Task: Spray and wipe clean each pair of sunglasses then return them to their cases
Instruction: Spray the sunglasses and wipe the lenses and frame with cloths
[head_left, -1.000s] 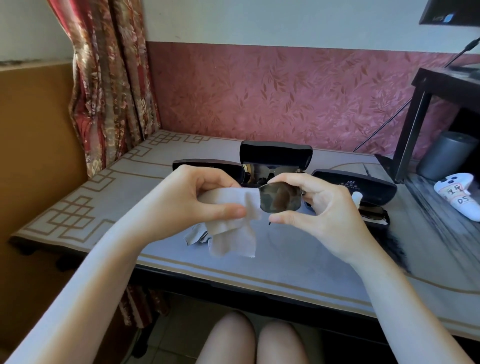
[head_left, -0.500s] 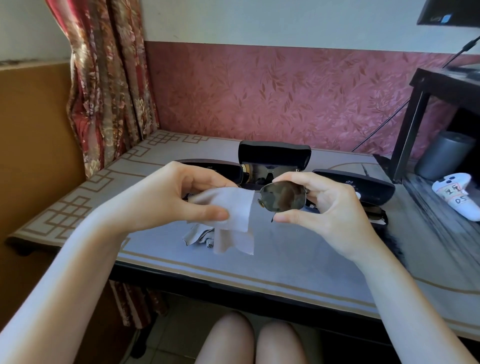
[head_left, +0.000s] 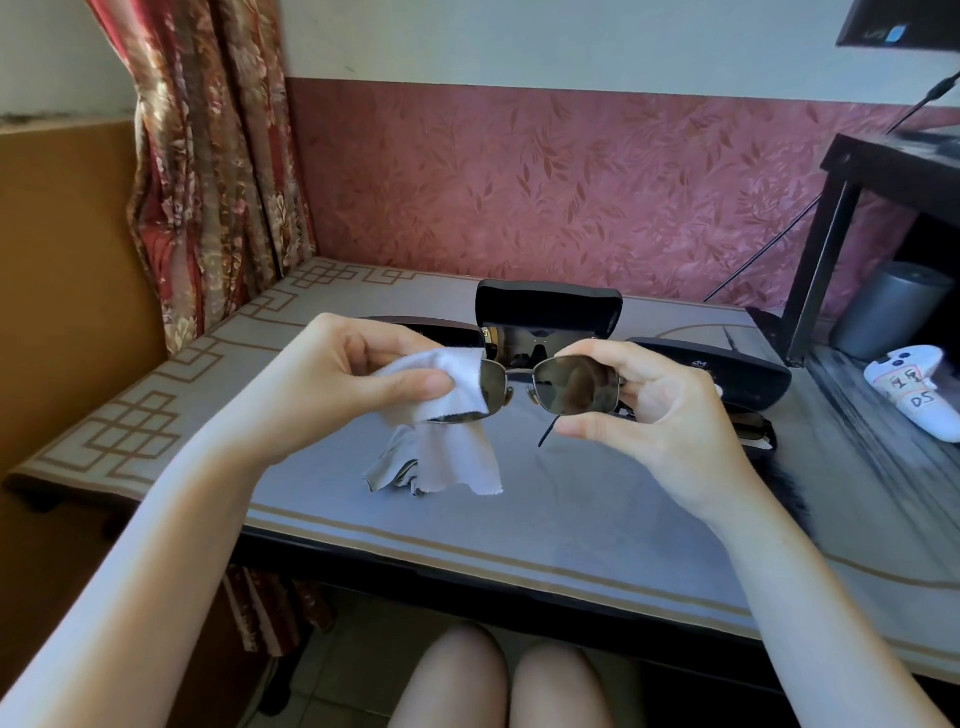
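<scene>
I log sunglasses (head_left: 576, 384), thin metal frame and dark lenses, held level in mid-air, a white cloth (head_left: 460, 379) wrapped over one lens, in front of an open black case (head_left: 548, 309).

The person is showing bare arms right down to the picture's lower edge, with slim forearms (head_left: 182, 519) tapering into the left hand (head_left: 343, 384) and right hand (head_left: 670, 415), the nails (head_left: 437, 387) looking short and plain. Below, two bare knees (head_left: 457, 675) are peeking in, rounded and smooth.
</scene>
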